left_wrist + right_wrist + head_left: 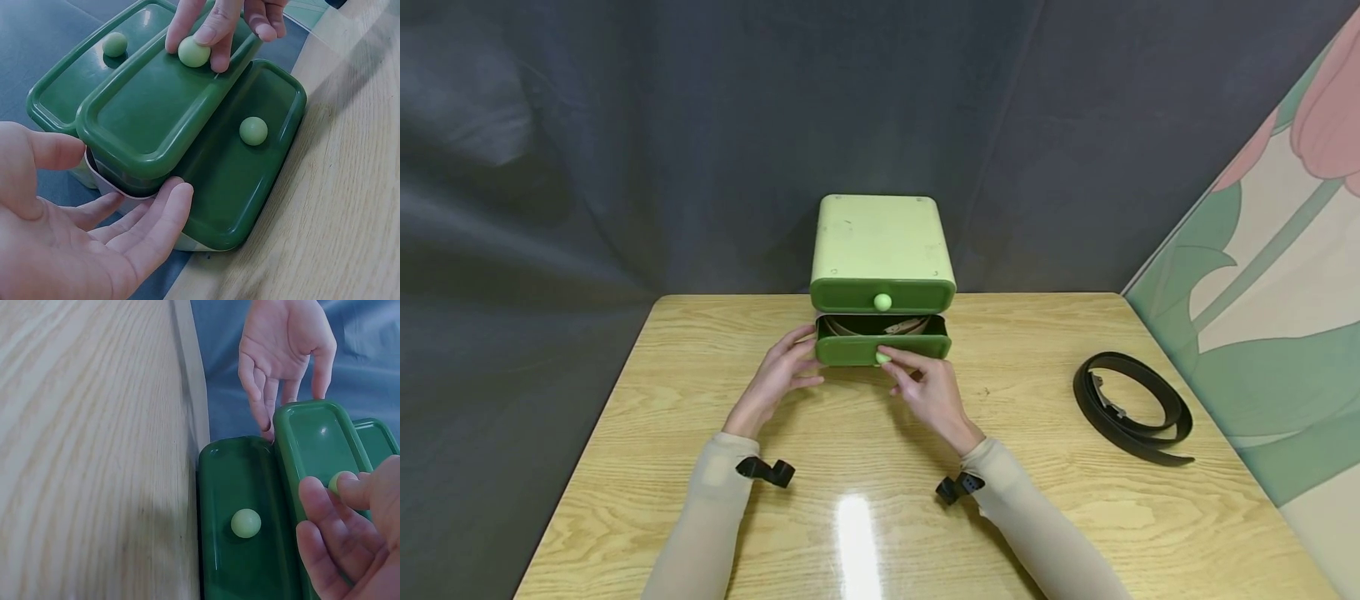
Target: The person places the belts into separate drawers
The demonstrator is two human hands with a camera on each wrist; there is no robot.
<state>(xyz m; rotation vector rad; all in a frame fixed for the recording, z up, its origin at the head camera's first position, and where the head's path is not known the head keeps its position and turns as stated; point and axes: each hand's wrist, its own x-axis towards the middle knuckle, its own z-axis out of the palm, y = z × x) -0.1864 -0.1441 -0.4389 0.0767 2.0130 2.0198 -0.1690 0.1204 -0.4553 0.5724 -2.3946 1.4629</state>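
A light-green cabinet (pixel 882 237) with dark-green drawer fronts stands at the table's far edge. Its middle drawer (pixel 847 352) is pulled partway out, and something brown and strap-like (pixel 908 327) lies curved inside, mostly hidden by the front. My right hand (pixel 936 393) pinches that drawer's round pale-green knob (pixel 194 51) between thumb and fingers. At the drawer's left end, my left hand (pixel 772 379) has its fingers extended, the fingertips touching around the drawer's side in the left wrist view. The upper drawer (pixel 87 75) and lower drawer (pixel 234 475) are pushed in.
A coiled black belt (pixel 1176 417) with a metal buckle lies on the wooden table (pixel 1037 517) to the right. Behind the cabinet hangs a dark curtain (pixel 700 150). A flower-patterned panel (pixel 1285 333) borders the table's right side.
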